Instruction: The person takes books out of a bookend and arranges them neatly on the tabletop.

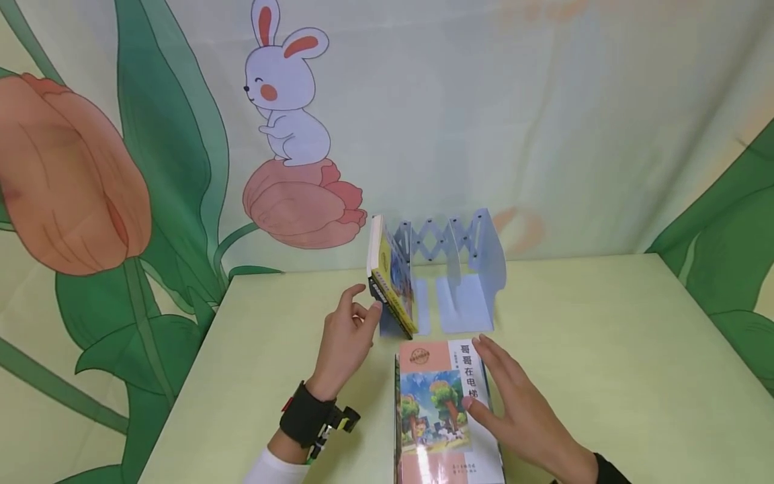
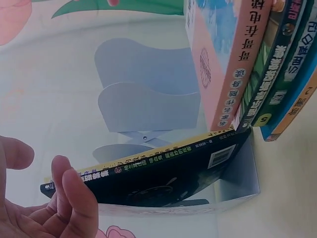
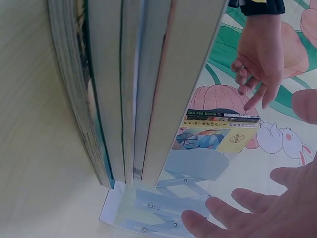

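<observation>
Two slim books, a yellow one (image 1: 396,279) and a black-covered one (image 2: 168,183), lean together in the left section of a pale blue expandable bookend rack (image 1: 465,302). Just left of them is my left hand (image 1: 347,336), its fingers loosely bent and holding nothing; whether a fingertip touches the black book I cannot tell. In front of the rack lies a stack of several books, topped by a pink and white one (image 1: 435,417) with a tree picture. My right hand (image 1: 523,407) hovers at the stack's right side with spread fingers, gripping nothing.
Pale yellow-green cloth covers the table (image 1: 605,349). Behind it hangs a curtain (image 1: 423,121) printed with a rabbit and tulips. The rack's upright dividers (image 1: 492,252) stand close to that curtain.
</observation>
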`<action>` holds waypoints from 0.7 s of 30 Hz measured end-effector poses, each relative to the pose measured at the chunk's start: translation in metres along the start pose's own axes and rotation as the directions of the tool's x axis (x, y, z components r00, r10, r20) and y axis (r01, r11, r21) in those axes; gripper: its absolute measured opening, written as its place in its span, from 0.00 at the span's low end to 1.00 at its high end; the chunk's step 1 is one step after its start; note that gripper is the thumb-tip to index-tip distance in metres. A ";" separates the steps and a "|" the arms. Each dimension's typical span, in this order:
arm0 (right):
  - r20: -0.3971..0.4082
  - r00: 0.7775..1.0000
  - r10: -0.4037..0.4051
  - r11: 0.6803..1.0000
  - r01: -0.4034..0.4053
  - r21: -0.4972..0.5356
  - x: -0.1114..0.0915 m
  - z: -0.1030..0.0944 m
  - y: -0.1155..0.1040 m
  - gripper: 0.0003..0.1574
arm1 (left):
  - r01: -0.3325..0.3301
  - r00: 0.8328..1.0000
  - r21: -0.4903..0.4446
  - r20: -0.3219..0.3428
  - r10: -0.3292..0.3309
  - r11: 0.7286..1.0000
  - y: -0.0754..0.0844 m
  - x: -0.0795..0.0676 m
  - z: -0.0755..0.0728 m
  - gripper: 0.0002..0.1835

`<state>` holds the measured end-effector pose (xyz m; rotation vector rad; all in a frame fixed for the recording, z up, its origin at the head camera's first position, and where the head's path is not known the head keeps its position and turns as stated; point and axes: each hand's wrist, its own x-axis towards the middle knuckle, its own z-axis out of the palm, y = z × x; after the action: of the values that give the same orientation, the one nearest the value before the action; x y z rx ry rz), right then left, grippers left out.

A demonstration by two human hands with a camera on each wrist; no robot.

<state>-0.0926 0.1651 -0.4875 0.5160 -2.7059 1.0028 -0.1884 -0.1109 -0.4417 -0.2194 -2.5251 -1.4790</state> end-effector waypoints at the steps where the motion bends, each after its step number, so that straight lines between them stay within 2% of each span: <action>1: -0.003 1.000 -0.004 1.000 0.004 -0.002 0.000 0.000 0.000 0.52 | -0.008 1.000 -0.001 -0.005 0.008 1.000 0.001 0.002 0.001 0.28; 10: 0.005 1.000 -0.024 1.000 0.024 0.004 0.001 -0.002 0.002 0.49 | -0.048 0.998 0.001 -0.044 0.048 0.999 0.007 0.015 0.004 0.29; 21: 0.024 0.999 -0.029 1.000 0.029 0.007 -0.002 -0.001 0.003 0.46 | -0.071 0.994 0.045 -0.076 0.074 0.996 0.000 0.029 0.011 0.28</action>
<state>-0.0915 0.1683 -0.4889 0.5703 -2.7094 1.0044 -0.2178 -0.1004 -0.4401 -0.2401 -2.4580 -1.3782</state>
